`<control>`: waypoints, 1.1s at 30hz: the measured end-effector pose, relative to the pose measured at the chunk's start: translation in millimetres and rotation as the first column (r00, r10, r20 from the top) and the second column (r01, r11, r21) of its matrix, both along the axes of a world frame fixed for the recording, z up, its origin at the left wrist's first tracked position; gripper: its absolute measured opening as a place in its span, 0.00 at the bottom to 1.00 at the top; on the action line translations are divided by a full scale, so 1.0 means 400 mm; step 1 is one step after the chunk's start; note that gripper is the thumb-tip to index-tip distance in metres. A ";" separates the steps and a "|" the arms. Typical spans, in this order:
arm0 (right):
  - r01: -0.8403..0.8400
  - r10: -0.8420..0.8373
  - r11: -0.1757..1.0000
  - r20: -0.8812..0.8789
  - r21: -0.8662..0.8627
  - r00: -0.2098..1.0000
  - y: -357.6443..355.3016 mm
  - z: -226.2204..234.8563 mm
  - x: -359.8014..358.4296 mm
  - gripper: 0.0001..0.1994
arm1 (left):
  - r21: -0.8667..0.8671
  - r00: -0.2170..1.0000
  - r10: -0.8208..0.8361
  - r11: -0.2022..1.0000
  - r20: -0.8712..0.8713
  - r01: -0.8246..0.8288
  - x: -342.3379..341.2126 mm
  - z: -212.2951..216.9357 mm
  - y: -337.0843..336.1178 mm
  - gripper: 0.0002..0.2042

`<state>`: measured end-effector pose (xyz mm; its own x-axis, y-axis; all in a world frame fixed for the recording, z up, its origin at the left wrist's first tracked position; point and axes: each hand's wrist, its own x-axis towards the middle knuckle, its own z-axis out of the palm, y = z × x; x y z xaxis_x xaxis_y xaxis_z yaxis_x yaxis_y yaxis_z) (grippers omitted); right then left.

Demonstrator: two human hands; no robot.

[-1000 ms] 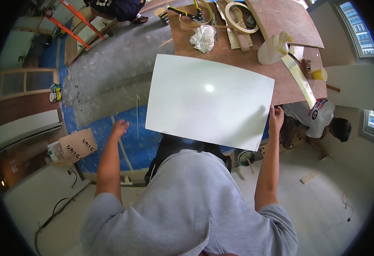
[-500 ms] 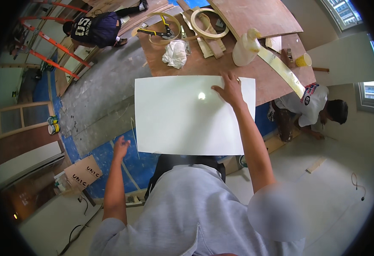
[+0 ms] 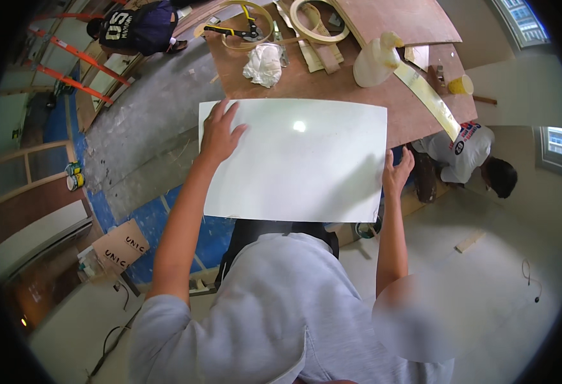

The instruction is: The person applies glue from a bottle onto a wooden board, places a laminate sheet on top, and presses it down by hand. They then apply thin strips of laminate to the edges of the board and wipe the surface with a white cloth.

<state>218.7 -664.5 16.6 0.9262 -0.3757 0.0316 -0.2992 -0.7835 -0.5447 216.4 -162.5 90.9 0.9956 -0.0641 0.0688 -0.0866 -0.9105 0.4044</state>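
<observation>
A large glossy white sheet (image 3: 293,160) lies with its far part on the brown worktable (image 3: 332,86) and its near part hanging over the edge toward me. My left hand (image 3: 220,131) rests flat on the sheet's far left corner, fingers spread. The sheet's right edge is gripped near its lower corner by my right hand (image 3: 396,173). My grey-shirted torso fills the lower middle of the view.
On the table beyond the sheet are a crumpled white rag (image 3: 263,64), a plastic bottle (image 3: 374,61), a yellow cup (image 3: 461,84), wooden rings (image 3: 313,19) and a pale strip (image 3: 431,99). One person crouches at right (image 3: 466,150), another at top left (image 3: 137,29).
The sheet has come lower onto the table. My left hand rose from below the sheet onto its far left corner. My right hand left the top and took the right edge.
</observation>
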 end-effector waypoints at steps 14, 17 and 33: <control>0.255 0.215 0.635 -0.484 0.729 0.848 -0.044 0.029 -0.048 0.26 | 0.365 0.828 0.123 0.925 -0.547 0.103 0.310 -0.057 -0.004 0.43; 0.212 0.266 0.620 -0.456 0.756 0.849 -0.054 0.015 -0.042 0.21 | 0.344 0.828 0.102 0.932 -0.552 0.114 0.307 -0.113 0.071 0.42; 0.123 0.362 0.437 -0.300 0.891 0.883 -0.078 0.046 -0.128 0.14 | -0.080 0.619 -0.203 0.972 -0.759 0.221 0.279 0.052 0.153 0.19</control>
